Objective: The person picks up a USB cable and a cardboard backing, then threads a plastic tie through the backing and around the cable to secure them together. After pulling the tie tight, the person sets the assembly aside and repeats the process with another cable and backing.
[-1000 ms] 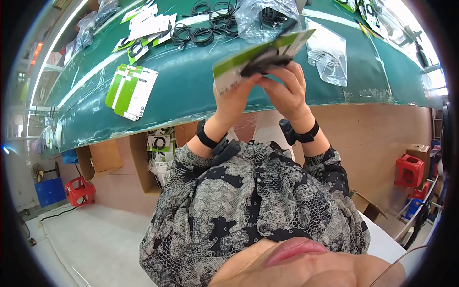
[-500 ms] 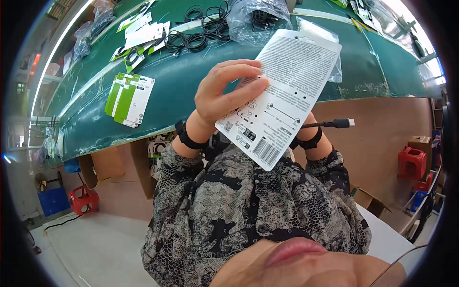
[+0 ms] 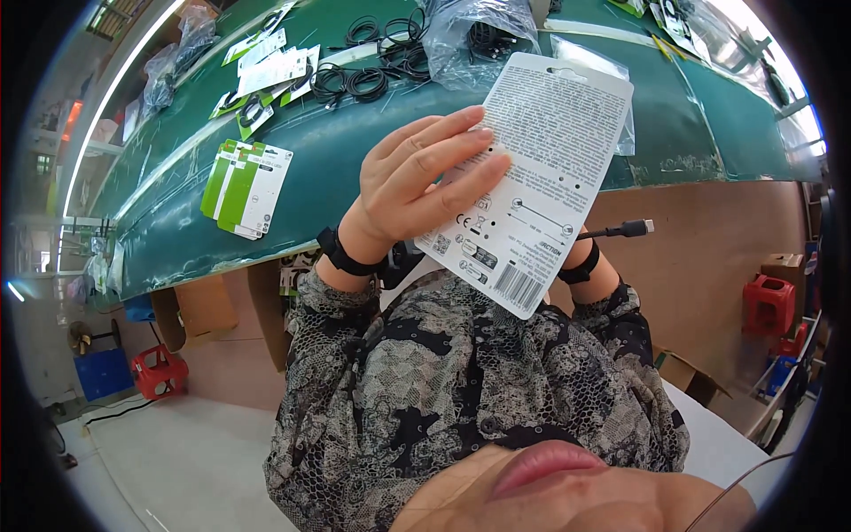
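Note:
A white packaging card (image 3: 554,164) is held up over the table's near edge, its printed back with a barcode facing me. My left hand (image 3: 425,173) grips its left edge, with several fingers laid across the printed face. Behind the card my right hand is hidden; only the right wrist (image 3: 598,275) with a black band shows past the lower right edge. A black cable plug (image 3: 631,229) sticks out from behind the card on that side. Whether my right fingers hold the cable or the card is concealed.
Green-and-white cards (image 3: 246,191) lie overlapped on the green table (image 3: 346,146). Behind them are packed cards (image 3: 270,75), coiled black cables (image 3: 363,84) and a clear plastic bag (image 3: 443,49). Red stools (image 3: 160,371) and an open carton (image 3: 691,377) stand below.
The card has turned slightly, its lower end swinging right. My left fingers have shifted, and more of them now show on the card. The cable plug stays at the right.

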The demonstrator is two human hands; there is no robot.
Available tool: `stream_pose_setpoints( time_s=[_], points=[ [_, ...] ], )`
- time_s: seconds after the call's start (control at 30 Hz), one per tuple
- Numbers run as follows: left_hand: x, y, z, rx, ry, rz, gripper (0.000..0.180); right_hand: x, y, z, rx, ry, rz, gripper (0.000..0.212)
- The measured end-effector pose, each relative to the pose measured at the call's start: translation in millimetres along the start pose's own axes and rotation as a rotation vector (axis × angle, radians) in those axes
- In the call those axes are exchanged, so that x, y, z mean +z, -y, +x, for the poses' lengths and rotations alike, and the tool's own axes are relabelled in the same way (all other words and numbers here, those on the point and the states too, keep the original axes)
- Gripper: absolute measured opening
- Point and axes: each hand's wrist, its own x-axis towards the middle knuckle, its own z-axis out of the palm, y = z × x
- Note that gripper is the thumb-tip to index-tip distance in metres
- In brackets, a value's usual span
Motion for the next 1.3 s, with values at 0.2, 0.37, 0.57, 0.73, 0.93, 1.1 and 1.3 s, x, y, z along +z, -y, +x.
stream_pose_setpoints(
  time_s=[0.2,0.37,0.57,0.73,0.93,1.1,1.3],
  points=[
    [-4.0,-5.7,2.0,0.021,0.006,0.085,0.031,-4.0,-11.9,4.5,-0.178,0.071,0.212,0.052],
    [-6.4,-4.5,2.7,0.062,0.025,0.117,0.031,4.9,9.8,-2.9,-0.433,-0.056,-0.418,0.039],
    [-2.0,-1.5,1.5,0.046,0.064,0.086,0.028,9.3,16.5,-1.5,-0.732,-0.22,-0.784,0.024],
    [24.1,3.4,-17.9,-0.248,-0.138,-0.189,0.025,22.3,36.1,-8.1,-0.87,-0.381,-0.635,0.012],
    [56.2,-9.8,-31.2,-0.975,-0.461,-0.7,0.027,35.6,50.2,10.0,-0.467,-0.618,-0.381,0.01],
    [60.4,-8.8,-26.4,-1.012,-0.59,-0.922,0.034,30.0,55.9,22.5,-0.727,-0.704,-0.884,0.01],
    [67.2,-5.9,-36.4,-1.112,-0.599,-1.099,0.036,16.7,47.5,36.8,-0.872,-0.609,-1.288,0.013]
  ],
)
